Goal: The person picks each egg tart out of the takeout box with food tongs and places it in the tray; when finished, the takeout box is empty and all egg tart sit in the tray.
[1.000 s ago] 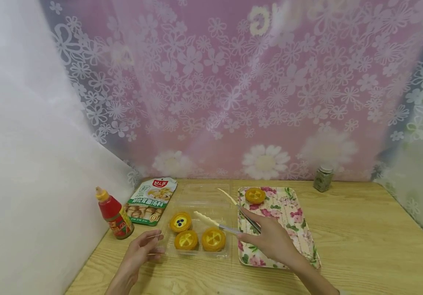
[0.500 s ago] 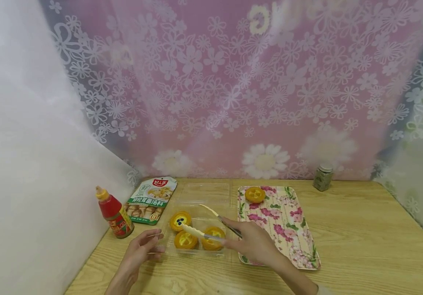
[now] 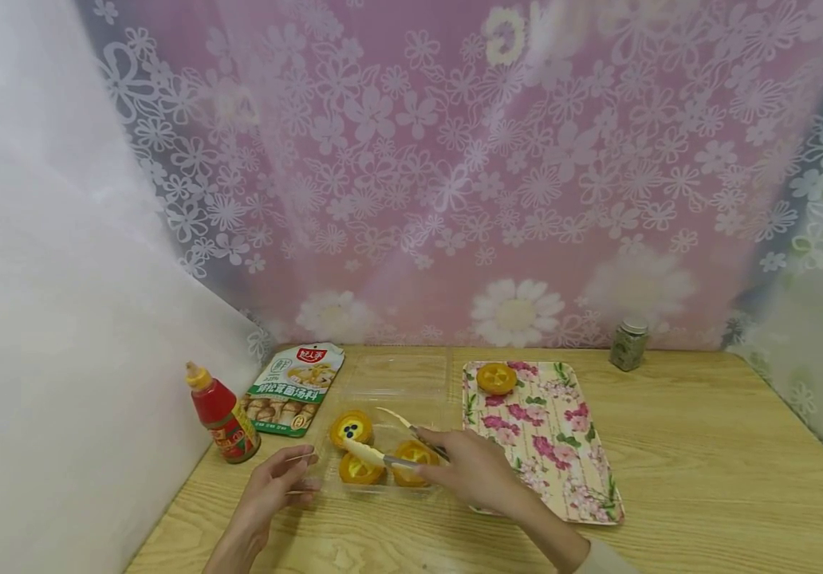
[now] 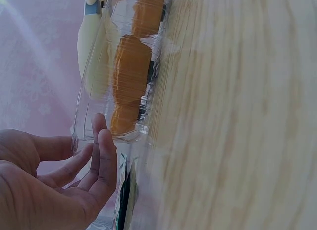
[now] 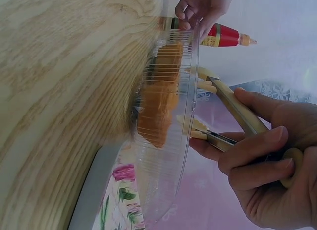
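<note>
A clear plastic box [image 3: 411, 493] with its lid laid back holds three egg tarts; one [image 3: 351, 429] bears dark dots. My left hand [image 3: 273, 488] pinches the box's left rim between thumb and fingers, as the left wrist view [image 4: 74, 175] shows. Curled round metal tongs with cream-coloured tips [image 5: 237, 111], my right hand [image 3: 472, 470] is over the right part of the box. The spread tong tips [image 3: 364, 453] are above the tarts, with nothing between them. A fourth tart [image 3: 496, 379] lies on the flowered tray [image 3: 548, 454], near its back left corner.
At the left stands a red sauce bottle [image 3: 223, 422] with a yellow cap. A green and white food packet [image 3: 285, 402] lies behind the box's left side. Near the back edge at the right is a small lidded jar [image 3: 629, 347].
My right hand has moved left and slightly down with the tongs, from the tray's left part to over the box. The left hand keeps its place on the rim.
</note>
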The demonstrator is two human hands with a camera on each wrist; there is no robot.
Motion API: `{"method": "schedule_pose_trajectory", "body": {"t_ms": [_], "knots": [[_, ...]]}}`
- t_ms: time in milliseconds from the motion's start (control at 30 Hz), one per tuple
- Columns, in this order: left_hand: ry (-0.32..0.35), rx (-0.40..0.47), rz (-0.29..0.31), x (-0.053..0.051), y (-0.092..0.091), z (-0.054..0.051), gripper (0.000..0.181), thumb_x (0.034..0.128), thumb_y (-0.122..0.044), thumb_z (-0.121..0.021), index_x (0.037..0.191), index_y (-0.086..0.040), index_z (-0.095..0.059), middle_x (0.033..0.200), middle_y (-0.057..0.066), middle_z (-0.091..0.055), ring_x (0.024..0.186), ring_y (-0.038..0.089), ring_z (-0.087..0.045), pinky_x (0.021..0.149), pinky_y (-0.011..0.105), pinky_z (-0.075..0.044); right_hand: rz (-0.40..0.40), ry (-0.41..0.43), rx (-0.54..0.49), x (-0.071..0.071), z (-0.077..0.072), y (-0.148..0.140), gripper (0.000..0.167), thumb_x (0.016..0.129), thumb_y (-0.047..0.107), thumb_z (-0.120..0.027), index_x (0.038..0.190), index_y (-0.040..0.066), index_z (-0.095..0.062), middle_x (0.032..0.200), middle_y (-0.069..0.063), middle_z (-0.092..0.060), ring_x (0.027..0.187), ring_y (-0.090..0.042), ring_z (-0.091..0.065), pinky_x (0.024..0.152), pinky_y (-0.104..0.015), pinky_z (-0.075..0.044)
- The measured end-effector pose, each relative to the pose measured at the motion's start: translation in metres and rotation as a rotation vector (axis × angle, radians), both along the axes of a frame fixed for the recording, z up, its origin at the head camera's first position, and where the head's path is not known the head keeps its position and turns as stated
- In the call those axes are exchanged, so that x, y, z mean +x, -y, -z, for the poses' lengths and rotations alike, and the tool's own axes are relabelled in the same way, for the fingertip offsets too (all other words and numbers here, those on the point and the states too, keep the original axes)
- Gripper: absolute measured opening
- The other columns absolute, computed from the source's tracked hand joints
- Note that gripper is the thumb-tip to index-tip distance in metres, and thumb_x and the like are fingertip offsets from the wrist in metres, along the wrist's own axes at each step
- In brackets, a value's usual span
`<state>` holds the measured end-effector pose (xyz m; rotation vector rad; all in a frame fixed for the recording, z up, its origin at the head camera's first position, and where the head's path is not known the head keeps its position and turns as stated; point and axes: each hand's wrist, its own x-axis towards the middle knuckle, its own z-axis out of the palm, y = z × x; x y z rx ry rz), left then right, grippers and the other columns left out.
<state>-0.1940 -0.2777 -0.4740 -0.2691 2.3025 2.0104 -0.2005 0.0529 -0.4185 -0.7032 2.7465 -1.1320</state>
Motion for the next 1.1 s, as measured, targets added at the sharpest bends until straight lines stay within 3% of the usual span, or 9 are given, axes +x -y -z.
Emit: {"method": "schedule_pose_trajectory", "body": {"t_ms": [467,900,1100], "knots": [[0.001,-0.001,0.011,0.0,0.001,0.0,0.04,0.1096,-0.014,-0.055,0.146,0.002,-0.053,0.134,0.019,-0.066,0.095,0.028,-0.074,0.079,0.039,-0.063,0.003,0.036,0.047,-0.009,-0.005,0.014,0.058,0.096,0.038,-0.076,0.145,0.01,-0.062,0.045,0.012,-0.028,0.04,-0.006,-0.016,0.037,-0.021,-0.015],[-0.005,0.003,0.015,-0.001,0.003,0.001,0.04,0.1095,-0.014,-0.055,0.145,0.003,-0.054,0.133,0.019,-0.067,0.094,0.028,-0.075,0.079,0.039,-0.063,0.003,0.037,0.084,-0.017,-0.006,0.029,0.06,0.095,0.041,-0.076,0.144,0.009,-0.063,0.054,0.01,-0.043,0.042,-0.005,-0.018,0.039,-0.021,-0.016],[-0.002,-0.009,0.001,-0.002,0.002,0.003,0.039,0.1092,-0.014,-0.056,0.144,0.003,-0.055,0.132,0.02,-0.067,0.094,0.03,-0.075,0.079,0.041,-0.063,-0.024,0.058,0.075,-0.02,-0.005,0.035,0.058,0.097,0.04,-0.074,0.144,0.008,-0.063,0.045,0.009,-0.034,0.041,-0.006,-0.016,0.04,-0.023,-0.014]]}}
